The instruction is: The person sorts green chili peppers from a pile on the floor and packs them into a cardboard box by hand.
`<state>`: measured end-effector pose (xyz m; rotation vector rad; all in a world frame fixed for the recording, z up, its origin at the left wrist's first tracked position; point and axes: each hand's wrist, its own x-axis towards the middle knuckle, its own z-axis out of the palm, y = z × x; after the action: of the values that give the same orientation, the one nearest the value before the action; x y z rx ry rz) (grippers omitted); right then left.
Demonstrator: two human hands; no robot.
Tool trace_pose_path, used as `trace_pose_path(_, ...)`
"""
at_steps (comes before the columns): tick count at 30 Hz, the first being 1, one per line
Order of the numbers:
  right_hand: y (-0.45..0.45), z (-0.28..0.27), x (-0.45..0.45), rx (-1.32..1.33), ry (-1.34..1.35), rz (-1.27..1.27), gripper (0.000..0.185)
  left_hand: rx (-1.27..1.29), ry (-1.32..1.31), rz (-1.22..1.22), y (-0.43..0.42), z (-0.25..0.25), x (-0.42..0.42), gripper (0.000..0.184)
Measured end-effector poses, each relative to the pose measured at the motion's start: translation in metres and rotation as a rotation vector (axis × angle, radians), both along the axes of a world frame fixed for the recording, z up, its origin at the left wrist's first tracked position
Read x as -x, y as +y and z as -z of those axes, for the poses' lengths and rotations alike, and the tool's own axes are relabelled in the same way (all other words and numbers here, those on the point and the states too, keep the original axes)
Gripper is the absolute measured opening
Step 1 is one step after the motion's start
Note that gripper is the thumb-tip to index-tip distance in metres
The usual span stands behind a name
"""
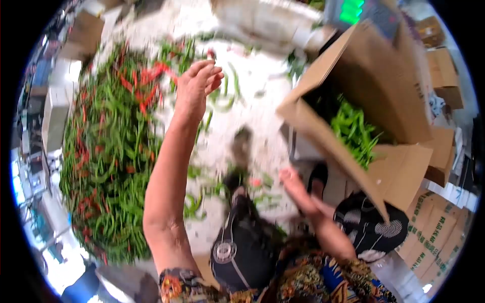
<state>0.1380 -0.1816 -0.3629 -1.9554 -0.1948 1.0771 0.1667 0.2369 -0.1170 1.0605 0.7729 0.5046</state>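
Observation:
My left hand (200, 81) is raised over the white floor sheet (265, 108), beside the right edge of a large heap of green chili peppers (113, 166). Its fingers are loosely bent with gaps between the tips, and nothing shows in them. Just left of it, a cluster of red chili peppers (146, 83) lies on the heap. Lower and to the right, my right hand (294, 183) is near the cardboard box (333, 139); blur hides its fingers. Inside that open box are green chili peppers (356, 131).
Loose green peppers (222, 103) are scattered on the sheet between heap and box. A scale with a green lit display (352, 10) stands behind the box. Flattened printed cartons (434, 235) lie at lower right. More cardboard boxes (443, 76) stand at far right.

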Motion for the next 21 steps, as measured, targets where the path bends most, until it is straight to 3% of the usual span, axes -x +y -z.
trace_pose_path(1,-0.002,-0.016,0.001,0.033,-0.035,-0.067,0.031,0.046,0.110,-0.081,-0.019,0.031,0.042,0.031)
trace_pose_path(3,0.027,-0.088,-0.005,0.340,-0.122,-0.312,0.031,0.039,0.348,-0.125,-0.058,0.096,0.126,0.023)
trace_pose_path(5,0.025,-0.080,0.007,0.420,0.043,-0.698,0.030,0.038,0.588,-0.036,-0.106,0.150,0.219,0.015)
trace_pose_path(6,0.027,-0.074,0.012,0.419,0.187,-0.934,0.029,0.076,0.624,-0.052,-0.138,0.160,0.250,0.012)
trace_pose_path(7,0.010,-0.060,0.027,0.210,0.169,-0.920,0.025,0.109,0.615,-0.041,-0.166,0.176,0.287,0.015)
trace_pose_path(11,0.009,-0.051,0.068,0.037,0.229,-1.248,0.041,0.237,0.717,-0.024,-0.259,0.170,0.343,0.017)
trace_pose_path(12,0.012,-0.052,0.076,0.039,0.125,-1.209,0.041,0.261,0.635,-0.016,-0.270,0.177,0.353,0.020)
trace_pose_path(14,0.021,-0.051,0.081,0.052,-0.097,-1.111,0.042,0.242,0.726,-0.035,-0.285,0.198,0.360,0.023)
trace_pose_path(15,0.028,-0.053,0.077,-0.145,-0.342,-1.013,0.042,0.154,0.724,-0.031,-0.286,0.209,0.364,0.025)
trace_pose_path(18,0.070,-0.056,0.046,-0.166,-0.495,-0.876,0.036,0.075,0.830,0.003,-0.251,0.196,0.336,0.027)
trace_pose_path(19,0.081,-0.054,0.034,-0.195,-0.421,-0.874,0.033,0.001,0.787,-0.023,-0.241,0.194,0.329,0.027)
trace_pose_path(20,0.087,-0.055,0.024,-0.221,-0.349,-0.871,0.031,-0.100,0.731,-0.042,-0.229,0.180,0.315,0.025)
trace_pose_path(21,0.093,-0.070,0.023,-0.172,-0.459,-0.810,0.025,-0.113,0.762,-0.011,-0.214,0.153,0.296,0.027)
